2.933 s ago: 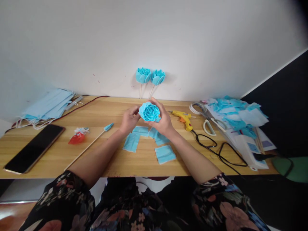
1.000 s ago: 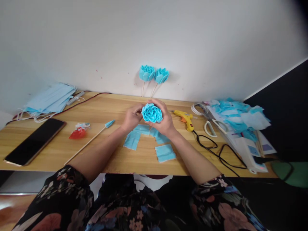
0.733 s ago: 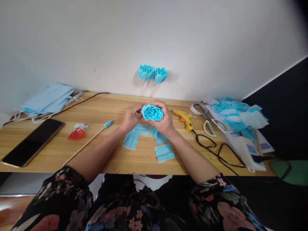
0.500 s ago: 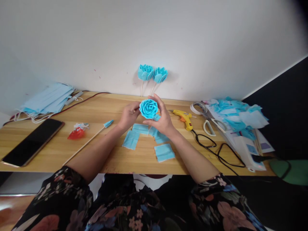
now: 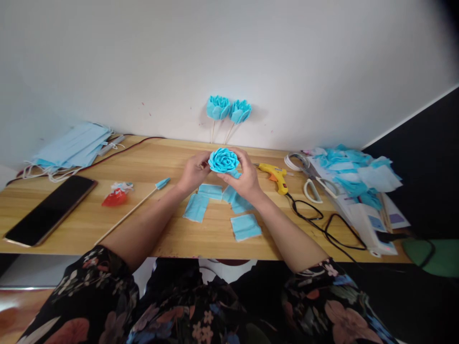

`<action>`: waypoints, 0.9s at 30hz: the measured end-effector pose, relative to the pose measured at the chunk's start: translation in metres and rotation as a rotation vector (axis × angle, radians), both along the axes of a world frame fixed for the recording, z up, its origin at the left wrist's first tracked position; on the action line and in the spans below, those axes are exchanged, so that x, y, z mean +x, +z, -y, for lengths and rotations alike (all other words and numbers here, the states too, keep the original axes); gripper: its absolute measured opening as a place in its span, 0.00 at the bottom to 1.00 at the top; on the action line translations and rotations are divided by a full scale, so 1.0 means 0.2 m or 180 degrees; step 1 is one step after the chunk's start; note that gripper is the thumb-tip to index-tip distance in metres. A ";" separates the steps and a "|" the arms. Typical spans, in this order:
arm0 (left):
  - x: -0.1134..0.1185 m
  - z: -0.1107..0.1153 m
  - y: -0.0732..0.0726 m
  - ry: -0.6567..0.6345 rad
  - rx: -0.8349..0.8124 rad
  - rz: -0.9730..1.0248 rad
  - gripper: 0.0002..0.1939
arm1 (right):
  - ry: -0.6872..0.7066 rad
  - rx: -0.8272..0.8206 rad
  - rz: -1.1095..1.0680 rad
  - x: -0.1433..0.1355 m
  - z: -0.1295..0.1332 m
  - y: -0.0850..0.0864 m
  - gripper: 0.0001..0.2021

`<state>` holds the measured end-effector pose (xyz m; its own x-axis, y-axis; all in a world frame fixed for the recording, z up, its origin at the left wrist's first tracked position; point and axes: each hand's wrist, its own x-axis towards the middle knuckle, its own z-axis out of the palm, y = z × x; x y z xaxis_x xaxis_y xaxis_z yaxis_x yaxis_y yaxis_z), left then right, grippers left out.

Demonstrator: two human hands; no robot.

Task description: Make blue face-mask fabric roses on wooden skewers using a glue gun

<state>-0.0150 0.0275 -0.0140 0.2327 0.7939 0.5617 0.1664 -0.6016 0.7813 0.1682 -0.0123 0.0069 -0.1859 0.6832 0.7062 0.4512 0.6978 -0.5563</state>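
Note:
A round blue layered flower [image 5: 223, 160] is held up above the middle of the table, its petals facing up. On its left side my left hand [image 5: 195, 171] is closed with the fingers against the petals. My right hand [image 5: 245, 174] wraps round its right side, with the thumb below the bloom near a loose blue petal edge. Beneath the hands lie several blue fabric pieces [image 5: 245, 226]. Two finished blue flowers [image 5: 218, 108] on thin sticks lean against the wall behind.
To the right are a yellow glue gun [image 5: 275, 176] with its black cord, scissors [image 5: 312, 191] and a blue scrap pile [image 5: 355, 172]. A tipped stick [image 5: 132, 210], red packet [image 5: 115, 197], phone [image 5: 50, 210] and face masks [image 5: 71, 145] lie left.
The flower has tilted a little, so its top looks flatter, and has shifted slightly right. My right hand's fingers have lowered and drawn in round it.

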 end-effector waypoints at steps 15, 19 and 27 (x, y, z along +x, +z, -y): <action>0.00 -0.02 -0.03 0.0011 -0.0136 0.0249 0.03 | 0.0129 -0.0070 0.0109 0.01 -0.02 -0.01 0.38; 0.00 -0.02 -0.04 0.0065 -0.0086 0.0344 0.05 | 0.0132 -0.0121 0.0136 0.02 -0.02 0.00 0.38; 0.01 -0.01 -0.05 0.0000 -0.0084 0.0277 0.05 | 0.0027 -0.0100 0.0067 0.01 -0.01 -0.01 0.32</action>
<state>-0.0131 0.0298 -0.0232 0.1839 0.8088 0.5586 0.0972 -0.5805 0.8085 0.1701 -0.0111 0.0054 -0.2063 0.7033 0.6803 0.4572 0.6840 -0.5685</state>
